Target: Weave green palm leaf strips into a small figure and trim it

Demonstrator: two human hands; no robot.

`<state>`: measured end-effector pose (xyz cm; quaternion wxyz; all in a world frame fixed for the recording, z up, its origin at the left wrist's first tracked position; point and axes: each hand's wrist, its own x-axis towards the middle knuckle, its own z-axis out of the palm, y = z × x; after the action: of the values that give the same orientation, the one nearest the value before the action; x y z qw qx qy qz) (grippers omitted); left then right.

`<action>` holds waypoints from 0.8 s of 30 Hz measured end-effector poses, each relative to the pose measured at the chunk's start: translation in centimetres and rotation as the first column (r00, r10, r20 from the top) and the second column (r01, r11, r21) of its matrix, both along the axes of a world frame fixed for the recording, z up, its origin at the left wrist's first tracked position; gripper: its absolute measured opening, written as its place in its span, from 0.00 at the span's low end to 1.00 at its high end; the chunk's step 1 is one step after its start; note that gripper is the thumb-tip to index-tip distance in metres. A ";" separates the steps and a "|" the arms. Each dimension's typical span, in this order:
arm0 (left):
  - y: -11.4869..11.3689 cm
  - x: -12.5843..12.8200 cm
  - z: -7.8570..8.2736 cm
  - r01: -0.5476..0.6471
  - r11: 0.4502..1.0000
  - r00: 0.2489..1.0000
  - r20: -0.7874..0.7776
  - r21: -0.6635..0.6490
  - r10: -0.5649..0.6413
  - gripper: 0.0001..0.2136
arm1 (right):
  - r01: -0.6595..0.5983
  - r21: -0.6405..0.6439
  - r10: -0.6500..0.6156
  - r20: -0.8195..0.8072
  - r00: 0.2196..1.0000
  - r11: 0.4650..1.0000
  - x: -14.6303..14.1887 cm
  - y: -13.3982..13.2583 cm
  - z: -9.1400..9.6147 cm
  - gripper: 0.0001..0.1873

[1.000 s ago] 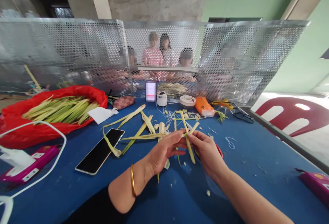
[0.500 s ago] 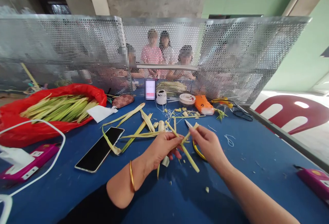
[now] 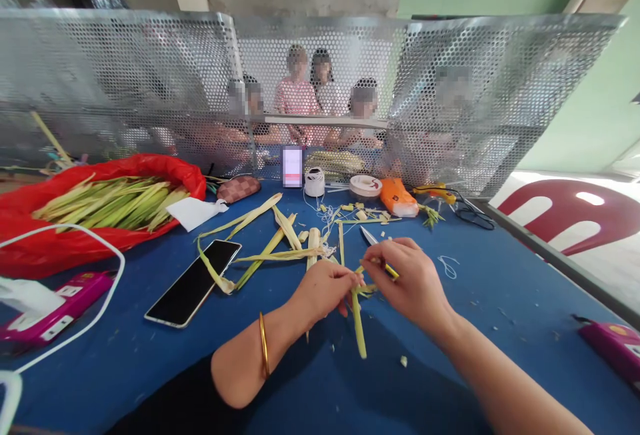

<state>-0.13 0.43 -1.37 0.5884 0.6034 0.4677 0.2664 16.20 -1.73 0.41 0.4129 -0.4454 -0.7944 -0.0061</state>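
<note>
The left hand (image 3: 324,290) is pinching a leaf strip (image 3: 359,328) above the middle of the table (image 3: 520,328); the right hand (image 3: 416,283) is pinching its far part, with scissors (image 3: 369,235) lying just beyond.

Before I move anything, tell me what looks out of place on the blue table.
Two oddities: a leaf strip lies across the dark-screened phone, a strange resting place for plant material; and white string lies loosely tangled in front of the white spool, rather than neatly wound.
</note>
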 end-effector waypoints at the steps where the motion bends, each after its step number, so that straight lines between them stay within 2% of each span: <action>1: 0.2 0.0 0.0 -0.050 0.998 0.998 0.044 -0.028 0.052 0.12 | -0.009 0.139 -0.005 0.106 0.994 0.990 -0.3 -0.3 -0.1 0.07; 3: 0.3 0.0 0.1 -0.122 0.987 0.982 0.130 -0.100 0.135 0.11 | -0.057 0.305 -0.018 0.237 0.971 0.951 -0.9 -0.7 -0.5 0.08; 5: 0.4 0.1 0.0 -0.161 0.974 0.959 0.206 -0.161 0.193 0.10 | -0.052 0.343 -0.038 0.252 0.967 0.938 -1.5 -0.9 -0.9 0.09; 9: 0.2 0.3 -0.1 -0.192 0.955 0.921 0.295 -0.226 0.255 0.09 | 0.035 0.334 -0.101 0.182 0.978 0.942 -2.0 -0.9 -1.6 0.10; 13: 0.1 0.4 -0.1 -0.157 0.952 0.888 0.385 -0.263 0.252 0.08 | 0.061 0.353 -0.130 0.175 0.976 0.934 -2.1 -0.9 -1.7 0.11; 21: 0.1 0.2 0.6 -0.076 0.923 0.817 0.507 -0.378 0.275 0.11 | 0.049 0.338 -0.164 0.321 0.933 0.940 -1.6 -0.6 -1.9 0.09; 24: 0.1 0.1 0.6 -0.121 0.910 0.817 0.482 -0.396 0.318 0.11 | 0.036 0.344 -0.167 0.362 0.917 0.938 -1.5 -0.6 -2.1 0.09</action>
<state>0.01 0.57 -0.80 0.7569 0.3323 0.3915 0.4043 14.71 -2.33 -1.67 0.3164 -0.4011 -0.8231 -0.2482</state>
